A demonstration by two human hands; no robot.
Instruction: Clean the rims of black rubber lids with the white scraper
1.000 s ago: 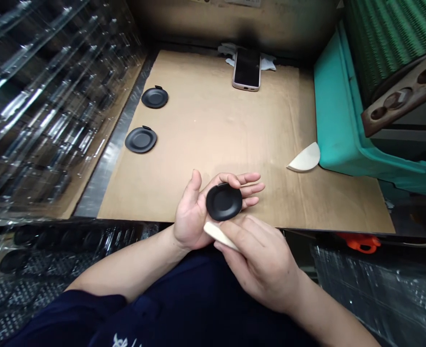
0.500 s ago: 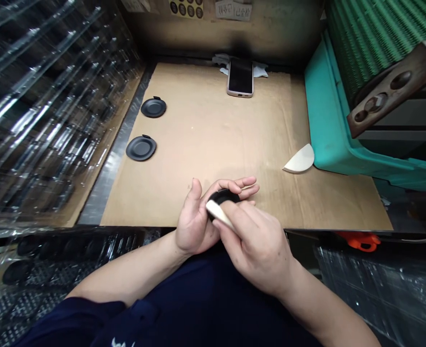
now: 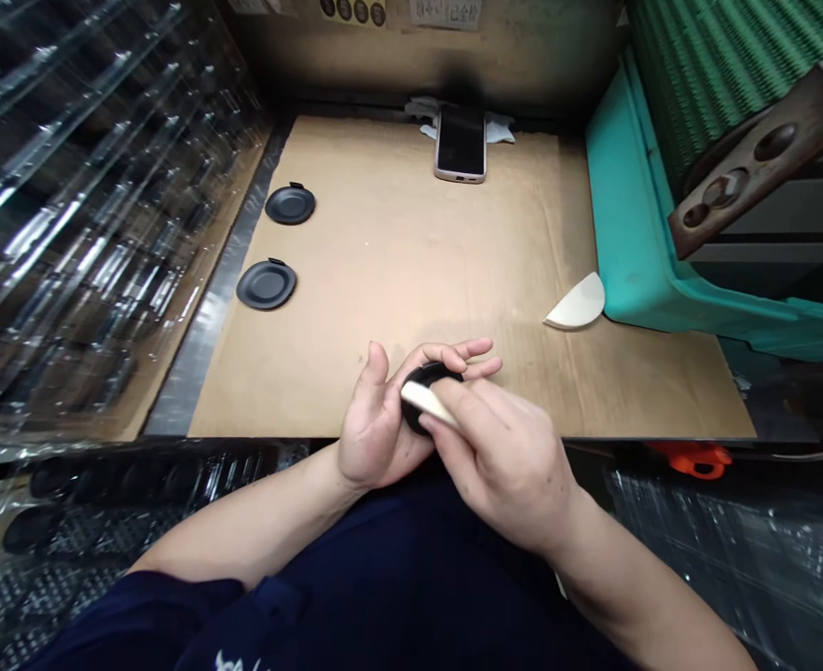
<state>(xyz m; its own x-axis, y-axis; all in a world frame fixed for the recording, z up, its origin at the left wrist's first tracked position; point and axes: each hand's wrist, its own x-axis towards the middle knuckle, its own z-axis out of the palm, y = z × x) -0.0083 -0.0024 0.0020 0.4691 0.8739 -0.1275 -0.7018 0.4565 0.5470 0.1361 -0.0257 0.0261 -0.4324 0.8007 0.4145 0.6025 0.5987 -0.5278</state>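
Observation:
In my left hand (image 3: 383,424) rests a round black plastic cap (image 3: 417,419), cradled in the palm with the index finger curled over its far edge and the thumb standing free. My right hand (image 3: 509,457) pinches a white sponge pad (image 3: 431,403) and presses it against the cap's face, covering much of the cap. Two similar black caps, one farther away (image 3: 290,204) and one nearer (image 3: 267,284), lie at the left of the cardboard sheet (image 3: 397,270). A half-round white sponge piece (image 3: 577,303) lies on the right side.
A phone (image 3: 460,144) lies on white tissue at the back. A teal plastic bin (image 3: 631,224) with a green ridged piece (image 3: 739,75) stands at the right. Stacked clear plastic trays (image 3: 103,205) rise on the left. An orange object (image 3: 697,459) shows below the table edge.
My right hand has shifted slightly to the right with the sponge pad, along the cap. The left hand stays nearly still, and the whole view has moved a little.

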